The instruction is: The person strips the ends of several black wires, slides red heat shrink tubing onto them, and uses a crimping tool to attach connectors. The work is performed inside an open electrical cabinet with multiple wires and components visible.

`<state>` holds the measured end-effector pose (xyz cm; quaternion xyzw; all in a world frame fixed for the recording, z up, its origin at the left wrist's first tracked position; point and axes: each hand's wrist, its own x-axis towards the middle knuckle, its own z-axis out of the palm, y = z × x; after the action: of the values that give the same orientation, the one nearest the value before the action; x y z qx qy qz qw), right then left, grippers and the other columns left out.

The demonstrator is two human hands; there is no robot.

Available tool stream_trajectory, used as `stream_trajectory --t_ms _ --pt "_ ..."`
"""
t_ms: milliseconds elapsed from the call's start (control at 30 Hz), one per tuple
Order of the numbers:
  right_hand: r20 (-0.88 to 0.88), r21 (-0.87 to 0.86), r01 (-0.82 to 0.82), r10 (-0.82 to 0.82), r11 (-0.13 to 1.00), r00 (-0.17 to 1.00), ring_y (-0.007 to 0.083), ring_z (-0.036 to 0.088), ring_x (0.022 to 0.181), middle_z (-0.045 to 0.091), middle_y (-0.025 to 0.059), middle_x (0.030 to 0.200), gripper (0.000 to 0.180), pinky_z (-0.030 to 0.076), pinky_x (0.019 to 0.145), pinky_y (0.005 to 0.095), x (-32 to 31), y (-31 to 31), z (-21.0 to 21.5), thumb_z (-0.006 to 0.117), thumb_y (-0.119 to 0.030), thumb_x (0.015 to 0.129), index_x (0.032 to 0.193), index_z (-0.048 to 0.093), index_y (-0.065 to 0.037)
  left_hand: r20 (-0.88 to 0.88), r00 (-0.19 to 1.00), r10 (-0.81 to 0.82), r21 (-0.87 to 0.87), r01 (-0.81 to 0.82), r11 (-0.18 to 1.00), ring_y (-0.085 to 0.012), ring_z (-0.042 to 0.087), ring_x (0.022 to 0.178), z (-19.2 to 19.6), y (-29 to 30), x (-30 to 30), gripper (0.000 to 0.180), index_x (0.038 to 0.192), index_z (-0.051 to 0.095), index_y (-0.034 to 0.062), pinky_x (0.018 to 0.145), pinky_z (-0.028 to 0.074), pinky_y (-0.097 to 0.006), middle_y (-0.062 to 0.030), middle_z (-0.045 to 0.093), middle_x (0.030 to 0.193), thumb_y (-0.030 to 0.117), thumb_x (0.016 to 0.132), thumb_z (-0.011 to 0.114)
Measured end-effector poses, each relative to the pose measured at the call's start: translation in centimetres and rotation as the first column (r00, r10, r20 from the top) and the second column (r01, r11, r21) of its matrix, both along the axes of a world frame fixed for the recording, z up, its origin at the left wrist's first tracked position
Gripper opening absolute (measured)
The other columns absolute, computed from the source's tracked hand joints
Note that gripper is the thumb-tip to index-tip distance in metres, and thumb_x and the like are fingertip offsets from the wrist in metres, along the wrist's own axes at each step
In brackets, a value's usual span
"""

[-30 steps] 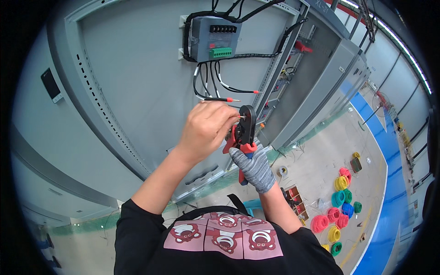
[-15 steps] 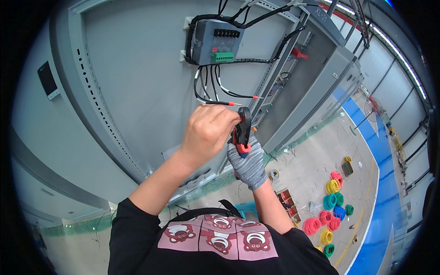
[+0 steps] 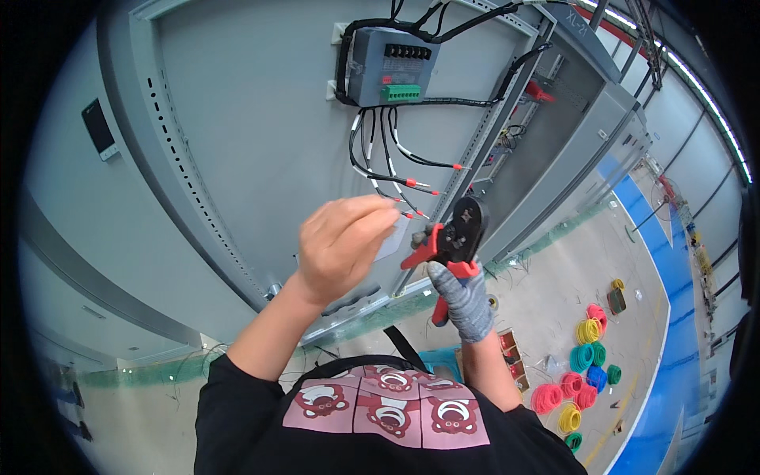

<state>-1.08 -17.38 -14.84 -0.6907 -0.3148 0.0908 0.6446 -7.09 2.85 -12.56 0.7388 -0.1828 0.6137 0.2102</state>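
My bare left hand (image 3: 345, 241) pinches a thin black wire with a red sleeve at its end (image 3: 404, 207) in front of a grey cabinet panel (image 3: 261, 119). My right hand (image 3: 463, 297), in a grey knit glove, grips a crimping tool (image 3: 453, 245) with red handles and a black head, held just right of the left fingertips. Several black wires with white markers and red tips (image 3: 419, 184) hang from a grey module (image 3: 392, 70) mounted above.
A perforated grey rail (image 3: 487, 142) runs up the cabinet beside the tool. On the floor at the right lie coils of wire in red, yellow, green and blue (image 3: 582, 372). A small dark screen (image 3: 98, 127) sits on the left cabinet wall.
Both hands have dropped a little below the module and parted slightly; the tool's head now stands clear to the right of my left fingers.
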Motion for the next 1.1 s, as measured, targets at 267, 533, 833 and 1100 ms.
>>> stream_trajectory --t_ms 267,533,833,1100 --pt "0.102 0.021 -0.031 0.029 0.999 0.994 0.0163 0.058 0.087 0.064 0.0061 0.098 0.04 0.049 0.081 0.0337 -0.3 -0.7 2.4 0.067 -0.028 0.087 0.117 0.061 -0.002 -0.229 0.969 0.096 0.168 -0.058 0.984 -0.0208 0.061 0.082 5.5 1.5 0.9 0.016 0.1 0.068 0.0089 0.091 0.037 -0.036 -0.0029 0.068 0.09 0.012 0.084 0.068" --pt "0.144 -0.024 -0.026 0.029 0.999 0.989 0.0172 0.059 0.078 0.061 0.0102 0.085 0.034 0.048 0.072 0.035 1.6 0.9 2.8 0.066 -0.026 0.086 0.109 0.061 -0.002 -0.322 0.944 -0.068 0.076 0.097 0.992 -0.0215 0.062 0.076 5.2 0.9 3.0 0.006 0.092 0.066 0.0054 0.078 0.041 -0.033 -0.0045 0.068 0.082 0.008 0.086 0.066" --pt "0.061 -0.143 -0.001 0.01 0.99 0.998 0.0168 0.057 0.077 0.061 0.0073 0.086 0.033 0.049 0.074 0.034 1.7 2.0 3.6 0.067 -0.023 0.085 0.109 0.06 -0.001 -0.259 0.962 -0.086 0.07 0.107 0.992 -0.0228 0.062 0.07 4.7 0.6 3.8 0.004 0.089 0.064 0.0052 0.067 0.041 -0.033 -0.0061 0.066 0.078 0.007 0.086 0.066" --pt "0.126 -0.152 0.055 -0.036 0.987 0.991 0.0167 0.057 0.077 0.061 0.0088 0.086 0.034 0.05 0.072 0.0325 1.3 2.6 3.7 0.068 -0.02 0.085 0.111 0.057 0.0 -0.229 0.97 -0.084 0.085 0.106 0.991 -0.0244 0.061 0.07 4.1 0.8 4.3 0.006 0.087 0.063 0.0046 0.066 0.04 -0.035 -0.007 0.064 0.076 0.007 0.085 0.067"
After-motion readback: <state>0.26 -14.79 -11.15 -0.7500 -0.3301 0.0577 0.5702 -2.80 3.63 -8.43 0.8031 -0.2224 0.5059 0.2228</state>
